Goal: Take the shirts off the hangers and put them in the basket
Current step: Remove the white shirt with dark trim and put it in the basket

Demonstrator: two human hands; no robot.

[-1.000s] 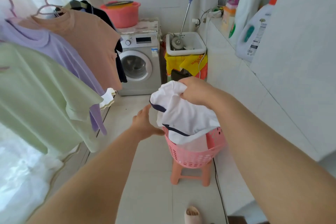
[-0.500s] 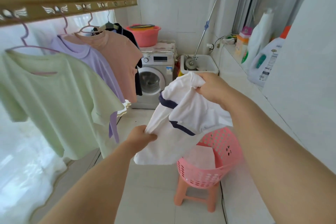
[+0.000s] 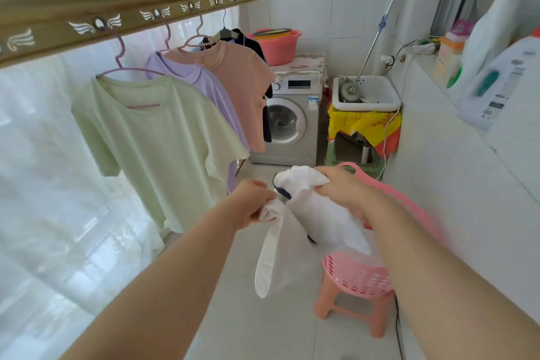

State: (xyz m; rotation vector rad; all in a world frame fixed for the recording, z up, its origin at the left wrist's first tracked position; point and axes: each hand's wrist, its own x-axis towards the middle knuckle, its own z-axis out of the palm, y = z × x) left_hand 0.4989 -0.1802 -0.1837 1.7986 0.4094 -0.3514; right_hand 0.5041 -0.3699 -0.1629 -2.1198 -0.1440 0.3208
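White shirt (image 3: 318, 213) (both hands) above pink basket (image 3: 359, 275)

You work with a single view: a wide-angle camera on your head. It faces forward and down along both forearms. Your left hand (image 3: 252, 202) and right hand (image 3: 342, 190), both gripping the white shirt (image 3: 318, 213), sit close, just below centre. The basket (image 3: 359, 275) lies near, lower right. The rail (image 3: 131, 9) crosses upper left; the washing machine (image 3: 289, 117) marks the far end. Straight edges bow toward the frame's borders.
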